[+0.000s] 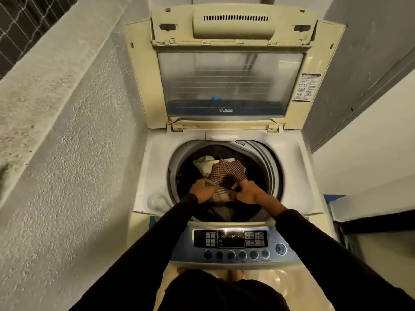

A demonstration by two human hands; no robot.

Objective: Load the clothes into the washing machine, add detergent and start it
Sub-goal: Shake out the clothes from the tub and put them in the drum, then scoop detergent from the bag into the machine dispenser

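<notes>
A cream top-loading washing machine (155,153) stands before me with its lid (229,84) folded up and back. Clothes lie in the dark drum (267,167): a pale cloth (203,163), dark garments and a brown checked cloth (226,171) on top. My left hand (201,189) grips the left side of the checked cloth over the drum's near half. My right hand (246,191) grips its right side. The blue control panel (233,243) with a row of round buttons sits at the machine's near edge.
A rough plastered wall and ledge (67,131) run close along the left of the machine. A grey wall and a white surface (370,142) close in on the right. A small recess (158,202) lies at the tub's front left corner.
</notes>
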